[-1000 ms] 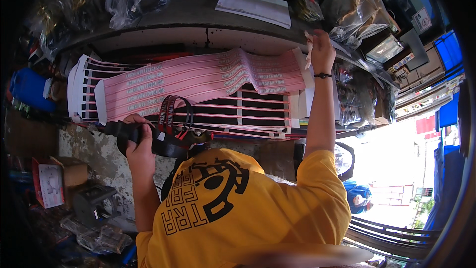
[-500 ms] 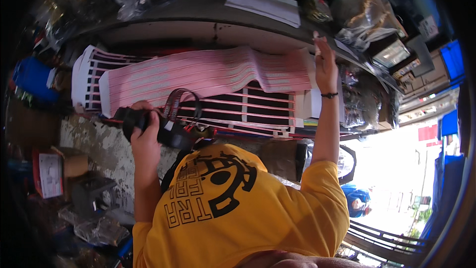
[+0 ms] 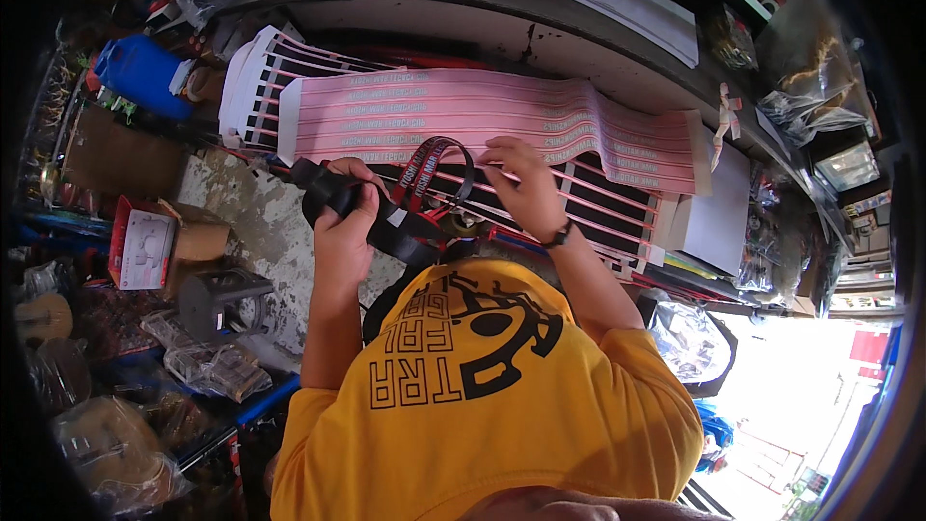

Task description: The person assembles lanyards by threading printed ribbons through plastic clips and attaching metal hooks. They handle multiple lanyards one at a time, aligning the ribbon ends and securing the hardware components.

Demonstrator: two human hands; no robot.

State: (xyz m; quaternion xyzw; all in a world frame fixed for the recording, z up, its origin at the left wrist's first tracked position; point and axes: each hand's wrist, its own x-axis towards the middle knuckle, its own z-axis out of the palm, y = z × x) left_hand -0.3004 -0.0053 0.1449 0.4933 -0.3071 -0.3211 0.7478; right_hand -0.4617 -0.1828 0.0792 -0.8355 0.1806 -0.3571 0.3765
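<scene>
Near the edge of pink sheeting (image 3: 338, 123), left fingers (image 3: 352, 170) grasp black strap (image 3: 410, 243); right fingers' (image 3: 511, 156) grip is unclear.

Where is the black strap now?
In the head view, left of centre, the black strap is in the left hand, near the pink sheet.

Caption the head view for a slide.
Left hand gripping black strapping, right hand beside a looped red-and-black band, in front of a pink printed sheet.
</scene>
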